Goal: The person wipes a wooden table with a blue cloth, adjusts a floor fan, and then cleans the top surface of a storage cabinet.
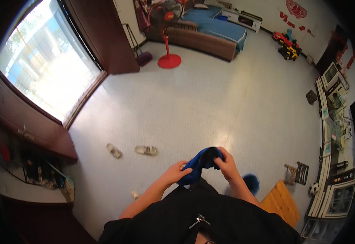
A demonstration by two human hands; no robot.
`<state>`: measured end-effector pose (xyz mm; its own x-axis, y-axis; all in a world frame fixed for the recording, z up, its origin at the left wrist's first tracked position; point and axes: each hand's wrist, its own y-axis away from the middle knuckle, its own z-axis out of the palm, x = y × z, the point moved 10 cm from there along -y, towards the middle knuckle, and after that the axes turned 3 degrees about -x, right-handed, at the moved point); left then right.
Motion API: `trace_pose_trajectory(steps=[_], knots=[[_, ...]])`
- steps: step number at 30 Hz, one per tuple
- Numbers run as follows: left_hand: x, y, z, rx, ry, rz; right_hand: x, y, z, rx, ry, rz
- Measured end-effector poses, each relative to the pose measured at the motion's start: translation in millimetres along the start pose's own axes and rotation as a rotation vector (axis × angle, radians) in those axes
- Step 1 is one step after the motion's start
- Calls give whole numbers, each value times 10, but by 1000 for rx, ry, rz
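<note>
A blue cloth item [192,170] with a black section at its far right end is stretched between my two hands, in front of my body. What kind of item it is, I cannot tell. My left hand [178,173] grips its blue left part, thumb on top. At the black end, my right hand [227,164] pinches the edge between thumb and fingers. Beyond my right forearm a round blue object [252,184], perhaps a basin or stool, is partly hidden by the arm.
Two light slippers [114,151] lie apart on the floor, left of my hands. At right are a wooden tabletop [280,202], a small folding stool [301,173], a football [314,188] and a long cabinet [327,152]. A red-based fan [169,61] stands before the bed [208,44].
</note>
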<state>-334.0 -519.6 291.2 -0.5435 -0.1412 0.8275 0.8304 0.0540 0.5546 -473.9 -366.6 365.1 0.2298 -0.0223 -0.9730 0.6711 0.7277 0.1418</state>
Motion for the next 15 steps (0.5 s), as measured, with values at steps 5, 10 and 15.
trace_pose_trajectory(steps=[5, 10, 15], knots=[[362, -546, -810, 58, 14, -68, -496, -1111, 157, -137, 151, -101], [1311, -1001, -1443, 201, 694, 289, -707, -2182, 370, -392, 318, -214], [1754, -1268, -2145, 136, 1004, 456, -949, -3034, 1008, -680, 561, -542]])
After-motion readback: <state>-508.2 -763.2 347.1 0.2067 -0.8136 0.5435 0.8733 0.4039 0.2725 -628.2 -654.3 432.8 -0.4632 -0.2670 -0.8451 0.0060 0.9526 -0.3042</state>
